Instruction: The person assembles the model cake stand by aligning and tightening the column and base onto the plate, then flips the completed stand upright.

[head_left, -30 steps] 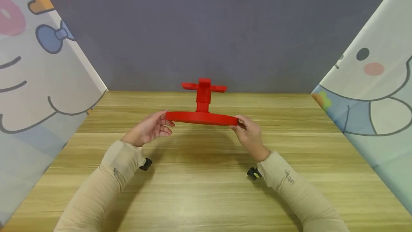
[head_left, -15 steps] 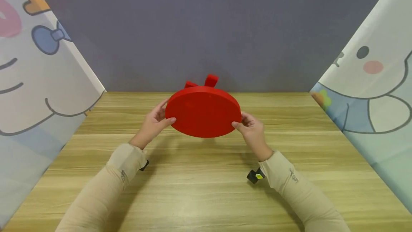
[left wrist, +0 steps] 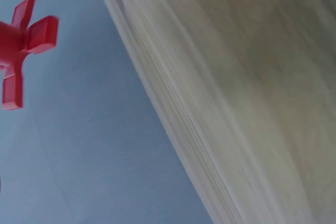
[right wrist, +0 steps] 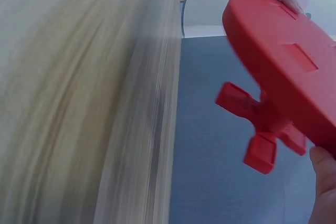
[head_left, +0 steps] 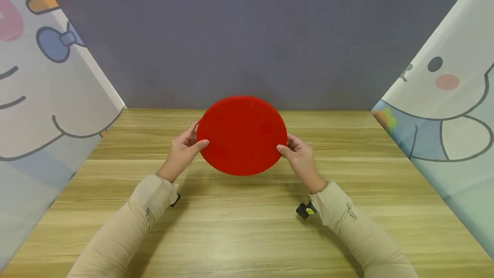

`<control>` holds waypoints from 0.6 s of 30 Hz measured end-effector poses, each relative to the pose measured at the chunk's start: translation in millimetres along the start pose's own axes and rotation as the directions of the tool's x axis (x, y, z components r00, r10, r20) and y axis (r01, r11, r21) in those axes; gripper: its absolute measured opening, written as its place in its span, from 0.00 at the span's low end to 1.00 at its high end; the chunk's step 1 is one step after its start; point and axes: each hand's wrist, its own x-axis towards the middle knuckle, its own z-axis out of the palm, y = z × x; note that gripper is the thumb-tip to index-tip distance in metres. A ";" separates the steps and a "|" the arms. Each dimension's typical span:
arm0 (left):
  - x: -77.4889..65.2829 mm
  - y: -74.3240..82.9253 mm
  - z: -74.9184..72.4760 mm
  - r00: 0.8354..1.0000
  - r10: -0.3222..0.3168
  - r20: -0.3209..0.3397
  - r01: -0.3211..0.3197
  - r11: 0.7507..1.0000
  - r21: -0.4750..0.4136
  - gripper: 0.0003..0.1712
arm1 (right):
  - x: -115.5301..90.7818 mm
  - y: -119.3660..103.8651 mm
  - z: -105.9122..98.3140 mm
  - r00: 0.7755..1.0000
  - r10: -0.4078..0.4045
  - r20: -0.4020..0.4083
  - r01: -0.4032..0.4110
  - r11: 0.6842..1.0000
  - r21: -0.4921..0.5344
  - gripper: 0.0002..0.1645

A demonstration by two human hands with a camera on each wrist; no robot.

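Both my hands hold up a red round disc [head_left: 243, 136] with a stem and a cross-shaped foot on its back. Its flat, smooth face is turned towards me in the head view. At the left edge my left hand [head_left: 183, 151] grips it, thumb on the face and fingers behind. My right hand [head_left: 301, 158] pinches the right edge likewise. The disc hides its stem in the head view, but the right wrist view shows the cross-shaped foot [right wrist: 268, 124] and slots in the back. Part of that foot also appears in the left wrist view, at the upper left.
Beneath the hands lies a wood-grain table [head_left: 239, 222], with the disc raised above it. A grey panel [head_left: 247, 33] stands along the far edge. Cartoon-printed cloths [head_left: 444, 110] flank the table on both sides.
The disc has tilted from nearly edge-on to facing me, so its stem and cross-shaped foot have swung out of sight behind it. My left thumb has come onto its face.
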 end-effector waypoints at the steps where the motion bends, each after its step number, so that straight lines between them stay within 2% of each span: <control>1: -0.3 -0.5 -0.1 1.000 -0.004 -0.005 0.004 1.000 -0.006 0.37 | 0.6 0.0 0.4 1.000 0.007 0.000 -0.007 1.000 -0.006 0.20; 3: -1.4 -1.2 -0.8 1.000 -0.016 -0.011 0.015 1.000 -0.013 0.37 | 2.0 0.2 1.4 1.000 0.013 0.000 -0.013 1.000 -0.018 0.22; 9: -2.8 -0.2 -4.2 0.993 -0.122 -0.008 0.121 0.990 -0.075 0.36 | 6.7 0.1 4.3 0.998 0.049 0.031 -0.050 0.999 0.021 0.27; 14: 1.6 4.6 -7.2 0.980 -0.198 0.005 0.198 0.978 -0.068 0.36 | 10.1 -1.5 5.0 0.992 0.109 0.068 -0.114 0.990 0.084 0.32; 18: 2.3 7.6 -9.7 0.962 -0.274 0.015 0.274 0.958 -0.080 0.35 | 11.9 -2.0 6.2 0.981 0.153 0.117 -0.171 0.972 0.163 0.36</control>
